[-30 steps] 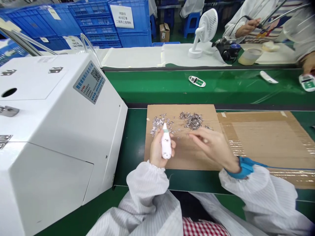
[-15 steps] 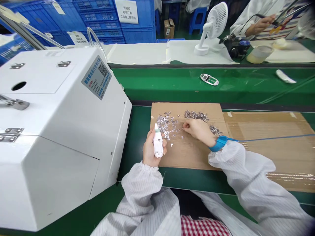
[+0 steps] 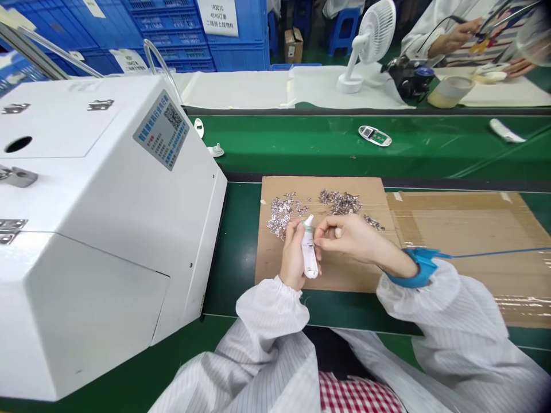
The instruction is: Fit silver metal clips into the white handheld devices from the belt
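Note:
My left hand (image 3: 293, 258) is wrapped round a white ear thermometer (image 3: 309, 255), its tapered tip pointing up and away from me. My right hand (image 3: 355, 236) has thumb and forefinger pinched together against the thermometer's right side; whatever small thing they hold is hidden. Both hands are above a cardboard sheet (image 3: 344, 278). On it, flat shiny metal pieces (image 3: 280, 215) lie scattered beyond my left hand. A denser heap of small metal parts (image 3: 341, 202) and a smaller group of metal parts (image 3: 373, 222) lie beyond my right hand. A blue wrist strap (image 3: 415, 268) circles my right wrist.
A big white machine (image 3: 107, 218) stands at left. Across the back runs a green conveyor belt (image 3: 279, 140) carrying an opened thermometer half (image 3: 375, 136) and other white parts. Beyond are a white fan (image 3: 365, 46), blue crates (image 3: 239, 54) and a co-worker's hand (image 3: 460, 37). A blue cord (image 3: 495, 253) trails right.
My right hand has lifted off the cardboard and come to the thermometer's side. My left hand has carried the thermometer to the right, towards it. White parts now show beside the machine.

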### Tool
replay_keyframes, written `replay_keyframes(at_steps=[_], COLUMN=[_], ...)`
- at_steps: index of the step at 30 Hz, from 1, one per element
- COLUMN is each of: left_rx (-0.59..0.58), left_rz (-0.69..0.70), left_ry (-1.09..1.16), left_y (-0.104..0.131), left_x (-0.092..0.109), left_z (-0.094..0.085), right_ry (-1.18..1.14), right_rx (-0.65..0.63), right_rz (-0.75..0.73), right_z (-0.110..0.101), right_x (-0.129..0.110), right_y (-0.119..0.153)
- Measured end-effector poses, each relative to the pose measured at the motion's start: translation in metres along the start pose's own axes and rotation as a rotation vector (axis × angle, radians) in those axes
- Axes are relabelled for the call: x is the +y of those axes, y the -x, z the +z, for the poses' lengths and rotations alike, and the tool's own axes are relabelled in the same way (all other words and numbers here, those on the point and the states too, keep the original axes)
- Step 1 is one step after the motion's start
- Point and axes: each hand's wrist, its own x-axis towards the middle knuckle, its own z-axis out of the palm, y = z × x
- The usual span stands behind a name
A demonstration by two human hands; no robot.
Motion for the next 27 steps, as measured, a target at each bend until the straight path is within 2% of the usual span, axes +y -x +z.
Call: replay_keyframes(at_steps=[6,17,20,22,24,25,27], left_rx=[0.047,0.045,0.035,0.038,0.044,0.044,0.039], left_rz=[0.035,0.065,-0.007,-0.115,-0.223,-0.262,-0.317], left_ry=[-0.067,-0.102,-0.071,0.010,0.099,0.130,0.159], left_y=[0.006,0.007,0.006,0.003,0.001,0.000,-0.001], left_x=[-0.001,-0.004,-0.004,-0.004,-0.006,-0.007,-0.011], left_z=[0.007,0.009,0.010,0.011,0.011,0.011,0.012], right_ry=[0.027,0.182,0.322,0.415,0.405,0.345,0.103], right_rx=[-0.023,-0.069,0.001,0.038,0.105,0.194,0.502], right_rz=[-0.017,-0.055,-0.129,-0.205,-0.258,-0.264,-0.273], right_z=[0.002,-0.001,0.002,0.003,-0.002,-0.006,-0.016], right_x=[-0.005,-0.019,-0.018,-0.016,-0.015,-0.016,-0.022], right_y=[0.006,0.009,0.012,0.016,0.021,0.025,0.031])
